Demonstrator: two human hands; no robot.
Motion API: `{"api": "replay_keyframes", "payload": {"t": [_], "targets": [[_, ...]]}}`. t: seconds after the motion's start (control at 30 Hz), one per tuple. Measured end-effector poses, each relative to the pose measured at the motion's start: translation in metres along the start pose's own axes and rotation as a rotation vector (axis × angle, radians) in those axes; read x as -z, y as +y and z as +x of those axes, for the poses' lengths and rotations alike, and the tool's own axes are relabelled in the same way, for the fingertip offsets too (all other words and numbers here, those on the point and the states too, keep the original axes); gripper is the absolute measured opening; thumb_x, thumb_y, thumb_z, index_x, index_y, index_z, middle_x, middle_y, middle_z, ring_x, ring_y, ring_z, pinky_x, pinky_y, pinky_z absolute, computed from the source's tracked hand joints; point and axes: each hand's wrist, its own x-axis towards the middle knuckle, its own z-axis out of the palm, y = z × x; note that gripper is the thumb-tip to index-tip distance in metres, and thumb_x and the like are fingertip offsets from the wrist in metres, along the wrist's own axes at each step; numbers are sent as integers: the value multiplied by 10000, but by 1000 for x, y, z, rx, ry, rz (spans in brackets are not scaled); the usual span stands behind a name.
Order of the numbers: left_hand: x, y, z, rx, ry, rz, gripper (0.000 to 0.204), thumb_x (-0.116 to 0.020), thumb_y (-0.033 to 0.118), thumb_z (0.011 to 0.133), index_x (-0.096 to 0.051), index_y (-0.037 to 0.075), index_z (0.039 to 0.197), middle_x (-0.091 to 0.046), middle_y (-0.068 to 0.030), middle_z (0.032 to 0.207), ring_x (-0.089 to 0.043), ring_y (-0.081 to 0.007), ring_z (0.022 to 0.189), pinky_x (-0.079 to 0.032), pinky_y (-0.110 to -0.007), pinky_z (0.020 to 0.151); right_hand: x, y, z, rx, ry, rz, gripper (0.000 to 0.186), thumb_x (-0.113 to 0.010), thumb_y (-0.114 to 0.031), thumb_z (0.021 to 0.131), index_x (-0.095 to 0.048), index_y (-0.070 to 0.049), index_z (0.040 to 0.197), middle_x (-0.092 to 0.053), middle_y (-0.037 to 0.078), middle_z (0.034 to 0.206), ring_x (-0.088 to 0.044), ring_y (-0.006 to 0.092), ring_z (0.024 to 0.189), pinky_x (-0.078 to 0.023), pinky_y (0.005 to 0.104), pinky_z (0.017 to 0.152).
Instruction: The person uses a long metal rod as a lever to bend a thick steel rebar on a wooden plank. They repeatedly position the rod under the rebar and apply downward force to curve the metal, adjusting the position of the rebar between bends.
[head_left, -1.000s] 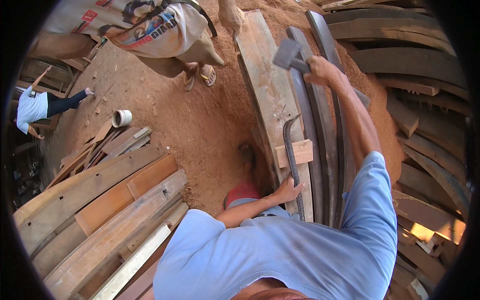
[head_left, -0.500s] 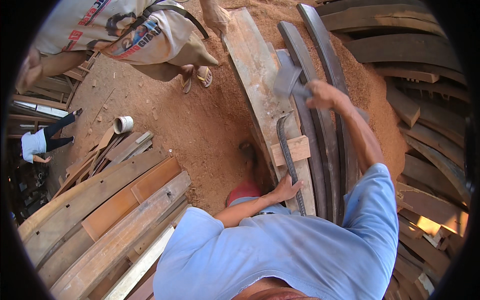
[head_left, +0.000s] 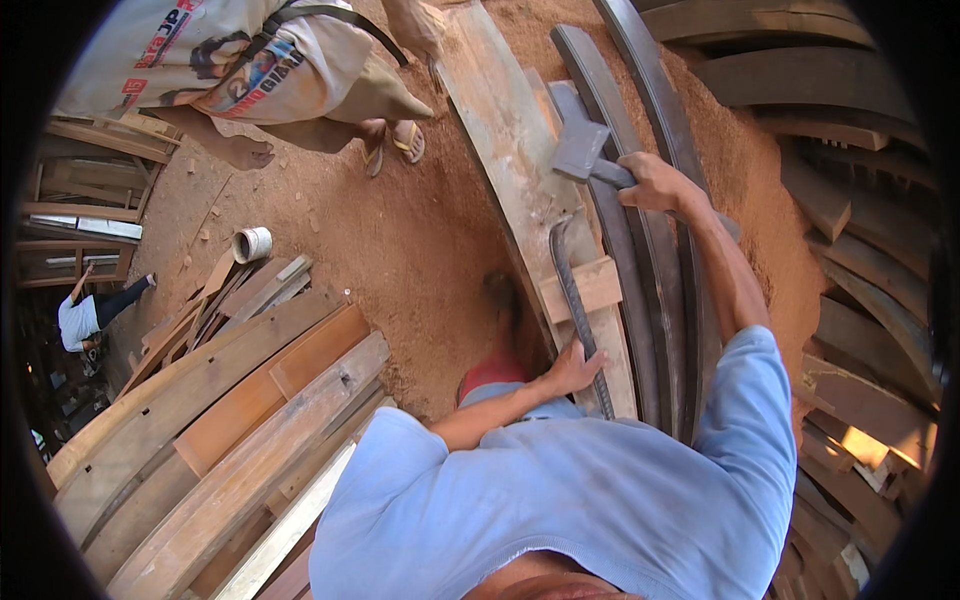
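Observation:
My left hand (head_left: 575,367) is closed around the lower part of a curved, ribbed dark metal pry bar (head_left: 570,277). The bar lies across a small pale wood block (head_left: 594,289) on a long weathered plank (head_left: 497,130), its hooked tip against the plank's face. To the right, my right hand (head_left: 650,183) grips the handle of a grey hatchet-like tool with a broad flared head (head_left: 579,149). That head hangs above the plank's right edge, apart from the bar. Another person's hand (head_left: 418,30) holds the plank's far end.
Dark beams (head_left: 620,110) lie alongside the plank on the right. Stacked timber (head_left: 850,110) fills the far right, and more boards (head_left: 270,400) lie at the left. A white bucket (head_left: 252,245) stands on the sawdust-covered ground. A distant person (head_left: 80,322) is at the far left.
My right hand and the hatchet-like tool have shifted slightly; its head, blurred before, now shows sharply. My left hand stays on the pry bar. The nearby person's free hand has come down and inward.

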Motion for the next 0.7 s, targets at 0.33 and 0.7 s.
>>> {"api": "replay_keyframes", "payload": {"t": [0.33,0.7], "targets": [[9,27,4,-35,25,7,248,-614,143,979,-510,-39,1111,-671,-105,849,-666,-223,843,-540,-385,799,-4,22,29,258,78,-244,431,-722,-192,779,-685,72,1117,-704,283,1082,-690,372,1057,-537,428,943],[4,6,4,40,-62,32,383,-643,214,967,-505,-66,1189,-699,-148,886,-698,-264,830,-552,-408,767,-23,26,3,350,101,-204,404,-741,-204,782,-678,78,1064,-715,263,905,-719,392,904,-557,447,812]]}}
